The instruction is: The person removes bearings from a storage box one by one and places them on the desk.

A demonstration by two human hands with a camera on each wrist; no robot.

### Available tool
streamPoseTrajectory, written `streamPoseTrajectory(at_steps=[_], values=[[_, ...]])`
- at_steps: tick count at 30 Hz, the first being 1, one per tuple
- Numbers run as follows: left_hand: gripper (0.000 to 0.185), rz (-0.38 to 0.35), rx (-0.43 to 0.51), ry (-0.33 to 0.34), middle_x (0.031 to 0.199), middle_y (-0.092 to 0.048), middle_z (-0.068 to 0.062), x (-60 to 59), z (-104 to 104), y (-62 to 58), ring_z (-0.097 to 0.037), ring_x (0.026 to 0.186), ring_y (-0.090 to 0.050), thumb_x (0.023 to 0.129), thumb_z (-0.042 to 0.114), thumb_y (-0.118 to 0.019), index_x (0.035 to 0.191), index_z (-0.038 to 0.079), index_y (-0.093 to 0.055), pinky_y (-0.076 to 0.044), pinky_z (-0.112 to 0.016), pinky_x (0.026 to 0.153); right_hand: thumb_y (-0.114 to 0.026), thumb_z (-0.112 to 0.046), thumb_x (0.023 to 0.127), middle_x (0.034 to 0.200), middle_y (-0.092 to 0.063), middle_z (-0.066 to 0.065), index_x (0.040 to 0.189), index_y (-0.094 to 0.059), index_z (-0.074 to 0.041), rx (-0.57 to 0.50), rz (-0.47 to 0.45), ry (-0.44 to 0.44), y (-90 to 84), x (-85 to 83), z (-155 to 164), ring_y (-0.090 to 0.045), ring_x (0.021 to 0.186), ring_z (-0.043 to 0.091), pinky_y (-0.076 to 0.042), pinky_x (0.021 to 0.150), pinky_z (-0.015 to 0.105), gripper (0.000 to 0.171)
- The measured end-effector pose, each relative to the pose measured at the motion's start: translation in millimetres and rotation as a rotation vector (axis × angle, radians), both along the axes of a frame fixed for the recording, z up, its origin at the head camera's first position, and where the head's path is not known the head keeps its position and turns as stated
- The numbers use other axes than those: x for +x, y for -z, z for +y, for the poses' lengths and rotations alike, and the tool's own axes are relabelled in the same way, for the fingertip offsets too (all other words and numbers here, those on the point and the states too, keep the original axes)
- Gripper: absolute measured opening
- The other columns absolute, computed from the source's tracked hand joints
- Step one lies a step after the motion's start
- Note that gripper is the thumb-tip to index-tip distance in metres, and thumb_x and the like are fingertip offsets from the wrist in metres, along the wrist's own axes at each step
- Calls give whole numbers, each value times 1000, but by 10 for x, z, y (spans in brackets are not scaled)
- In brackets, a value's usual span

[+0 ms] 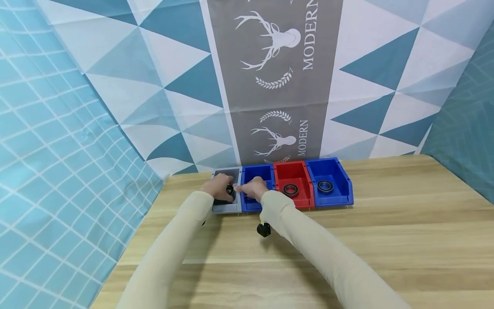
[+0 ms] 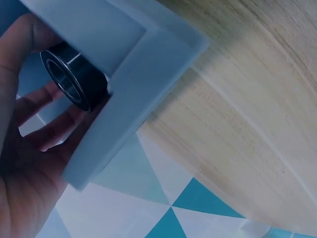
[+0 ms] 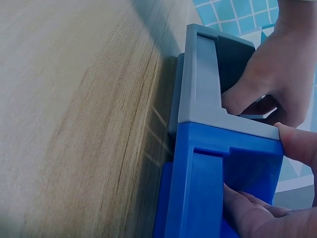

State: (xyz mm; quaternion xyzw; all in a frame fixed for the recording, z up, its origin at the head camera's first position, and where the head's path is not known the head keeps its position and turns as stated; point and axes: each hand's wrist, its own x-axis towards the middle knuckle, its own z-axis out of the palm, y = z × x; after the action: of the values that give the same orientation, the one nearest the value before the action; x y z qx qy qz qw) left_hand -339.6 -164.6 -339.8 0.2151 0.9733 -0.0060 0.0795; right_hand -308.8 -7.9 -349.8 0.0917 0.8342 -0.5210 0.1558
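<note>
A black bearing (image 2: 88,79) is held between thumb and fingers by the left grip (image 1: 220,188), inside the grey bin (image 1: 227,209) on the desk (image 1: 405,240). The right grip (image 1: 254,189) is placed in the adjoining blue bin (image 3: 198,193); whether anything is grasped there cannot be told. Further bearings (image 1: 290,195) are contained in the red bin (image 1: 291,171) and the rightmost blue bin (image 1: 343,199).

Bright, even head view, soft shadows on table (image 1: 231,266); wrist views dimmer, bluish
</note>
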Motion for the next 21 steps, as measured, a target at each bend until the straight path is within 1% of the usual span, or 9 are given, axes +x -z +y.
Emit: streamPoseTrajectory(at_steps=[3, 6, 10, 12, 16, 18, 21], values=[[43, -7, 5, 19, 102, -67, -10, 11, -20, -29, -17, 82, -55, 74, 25, -77, 109, 5, -63, -53, -36, 79, -78, -41, 78, 101, -66, 10, 110, -62, -3, 10, 2, 2, -6, 1, -8, -59, 86, 21, -47, 71, 31, 52], [43, 0, 4, 46, 103, -67, -10, 23, -34, -69, -17, 83, -56, 74, 26, -77, 110, 6, -63, -53, -36, 80, -77, -41, 79, 95, -64, 8, 108, -62, -3, 16, 4, 3, -9, -1, -11, -57, 82, 20, -42, 65, 29, 50], [44, 3, -1, 77, 103, -67, -9, 37, -37, -123, -18, 85, -56, 74, 26, -77, 112, 7, -64, -52, -36, 80, -77, -42, 79, 94, -63, 8, 110, -62, -4, 21, 4, 0, -9, -9, -1, -57, 82, 20, -42, 66, 29, 51], [44, -2, -8, 83, 103, -66, -9, 48, -38, -146, -18, 86, -56, 74, 26, -77, 112, 8, -64, -52, -35, 80, -76, -42, 79, 94, -63, 8, 110, -62, -3, 21, 4, -4, -9, -11, 3, -57, 83, 21, -42, 66, 29, 52], [45, -25, -17, 71, 105, -65, -9, 82, -35, -182, -19, 89, -55, 75, 27, -78, 114, 9, -63, -51, -36, 81, -76, -43, 79, 93, -63, 8, 109, -62, -4, 20, 3, -12, -9, -9, 9, -57, 82, 20, -42, 65, 29, 51], [46, -39, -18, 55, 108, -64, -9, 102, -32, -193, -19, 91, -55, 76, 28, -77, 116, 10, -62, -51, -37, 83, -76, -42, 80, 94, -63, 8, 108, -62, -4, 17, 5, -13, -7, -6, 10, -57, 82, 20, -43, 66, 29, 50], [49, -50, -12, 41, 114, -64, -9, 130, -35, -210, -19, 94, -55, 78, 30, -75, 120, 10, -61, -51, -37, 85, -76, -42, 79, 98, -65, 9, 109, -62, -3, 13, 10, -11, -1, -2, 10, -58, 85, 21, -46, 71, 31, 51]])
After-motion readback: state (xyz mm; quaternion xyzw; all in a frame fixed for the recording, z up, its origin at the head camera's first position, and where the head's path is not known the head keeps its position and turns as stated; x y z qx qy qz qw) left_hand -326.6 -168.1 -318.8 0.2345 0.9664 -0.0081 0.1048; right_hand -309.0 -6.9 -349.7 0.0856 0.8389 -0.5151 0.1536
